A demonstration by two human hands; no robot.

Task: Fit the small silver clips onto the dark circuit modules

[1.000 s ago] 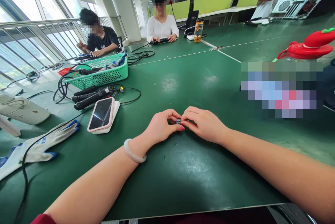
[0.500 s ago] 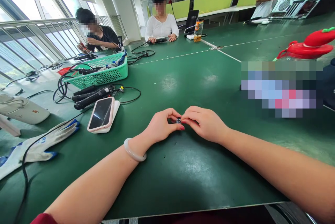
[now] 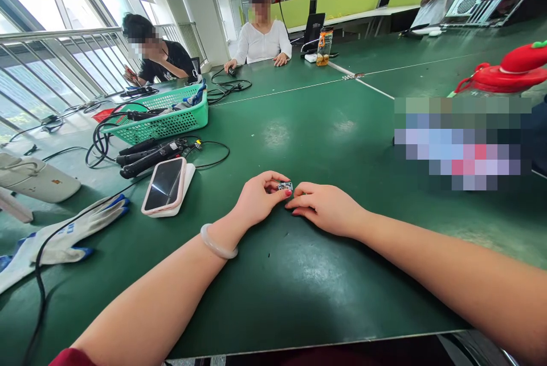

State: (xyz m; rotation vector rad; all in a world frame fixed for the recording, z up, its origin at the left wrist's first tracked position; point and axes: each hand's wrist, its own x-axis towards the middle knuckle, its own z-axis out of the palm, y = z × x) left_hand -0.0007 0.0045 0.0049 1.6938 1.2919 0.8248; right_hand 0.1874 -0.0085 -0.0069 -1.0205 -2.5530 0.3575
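My left hand [image 3: 260, 198] is closed, pinching a small flat black-and-white patterned piece [image 3: 284, 186] between its thumb and fingers just over the green table [image 3: 265, 275]. The piece looks like a tiny circuit board, but its kind is too small to make out for sure. My right hand [image 3: 327, 206] is close on the right, its bent fingers slightly apart with nothing visible in them. One of its fingertips is beside the piece's right edge; whether it touches, I cannot tell.
Left of my hands lie a phone [image 3: 166, 184], black hair-straightener-like tools [image 3: 151, 158], a green basket [image 3: 171, 123] with cables, and gloves [image 3: 81, 232]. A red-lidded bottle [image 3: 491, 78] stands right. People sit across the table; one handles a computer case [image 3: 482, 7].
The piece has moved slightly left and up with my left hand and shows more of its face. My right fingers have loosened and dropped below it. The person opposite has moved a hand leftward.
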